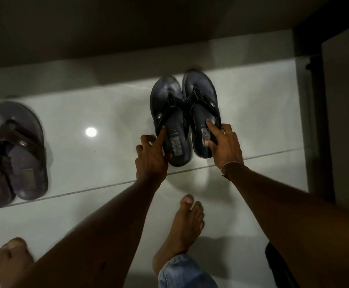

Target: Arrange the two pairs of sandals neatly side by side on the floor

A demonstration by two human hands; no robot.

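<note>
White tiled floor (111, 113) underfoot, glossy, one grout line running just behind both wrists. Brown sandal pair (13, 154) well off to the left of the fingers, soles touching, slightly skewed. Black sandal pair (185, 117) directly under the fingertips, toes pointing away toward the wall, inner edges touching. Left hand (151, 156) spread, index finger pressed on the left footbed, thumb at the heel rim. Right hand (224, 144) likewise splayed, index laid along the right footbed, remaining fingers wrapped over the outer edge. Neither clamped; pressing, not lifting. Best handled by sliding flat, heels kept level, then squaring both heels against the brown pair's line.
</note>
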